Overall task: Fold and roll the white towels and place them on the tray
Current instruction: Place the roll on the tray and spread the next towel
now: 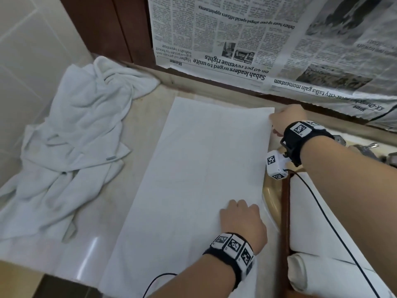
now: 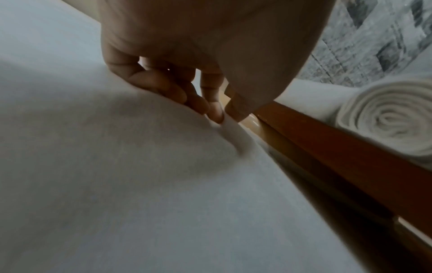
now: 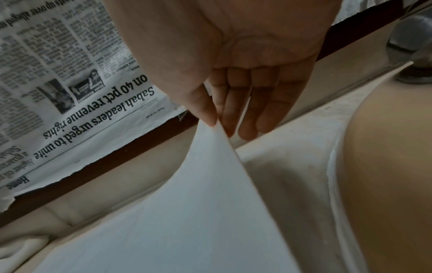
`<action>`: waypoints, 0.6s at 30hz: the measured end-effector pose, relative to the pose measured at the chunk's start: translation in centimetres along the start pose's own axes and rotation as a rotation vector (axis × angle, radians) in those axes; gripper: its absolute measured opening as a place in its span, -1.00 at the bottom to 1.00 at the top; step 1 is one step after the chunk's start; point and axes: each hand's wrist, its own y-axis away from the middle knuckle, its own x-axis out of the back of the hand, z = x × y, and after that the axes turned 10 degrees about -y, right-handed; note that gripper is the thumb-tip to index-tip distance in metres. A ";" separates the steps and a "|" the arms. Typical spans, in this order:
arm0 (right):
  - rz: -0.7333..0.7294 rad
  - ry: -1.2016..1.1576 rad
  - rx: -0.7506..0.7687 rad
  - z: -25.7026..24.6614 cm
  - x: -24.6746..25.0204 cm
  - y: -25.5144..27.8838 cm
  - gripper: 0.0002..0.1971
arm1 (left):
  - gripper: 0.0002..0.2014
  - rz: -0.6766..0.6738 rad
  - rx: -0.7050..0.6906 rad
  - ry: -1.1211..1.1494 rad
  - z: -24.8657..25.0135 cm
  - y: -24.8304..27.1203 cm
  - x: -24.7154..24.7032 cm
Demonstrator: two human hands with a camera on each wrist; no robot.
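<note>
A white towel (image 1: pixel 193 179) lies spread flat along the counter. My left hand (image 1: pixel 238 209) rests on it near its right edge, and in the left wrist view its curled fingertips (image 2: pixel 216 114) and thumb pinch a small fold of the towel (image 2: pixel 140 175) at that edge. My right hand (image 1: pixel 277 123) holds the far right corner. Thumb and forefinger pinch that corner (image 3: pixel 216 124) and lift the towel (image 3: pixel 187 212) slightly off the counter. The wooden-rimmed tray (image 1: pixel 285 211) stands at the right and holds rolled towels (image 1: pixel 322 274). One roll (image 2: pixel 392 122) shows end-on behind the tray rim (image 2: pixel 350 151).
A heap of crumpled white towels (image 1: pixel 75 147) fills the counter's left side. Newspaper (image 1: pixel 236 39) hangs over the back wall. A beige sink basin (image 1: pixel 272 196) sits between towel and tray, with a tap (image 1: pixel 365 147) behind it. The counter's front edge (image 1: pixel 64 274) is close.
</note>
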 end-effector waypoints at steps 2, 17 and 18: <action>0.010 -0.008 0.034 -0.5 0.3 0.7 -0.81 | -0.71 0.015 -0.014 0.072 -0.4 0.4 0.2; -0.054 -0.277 0.268 -11.4 -4.4 5.4 -0.67 | -0.76 0.392 0.458 0.942 -12.1 8.0 5.4; -0.064 -0.291 0.276 -12.1 -5.4 5.5 -0.66 | -0.76 0.420 0.499 0.931 -13.0 8.2 5.7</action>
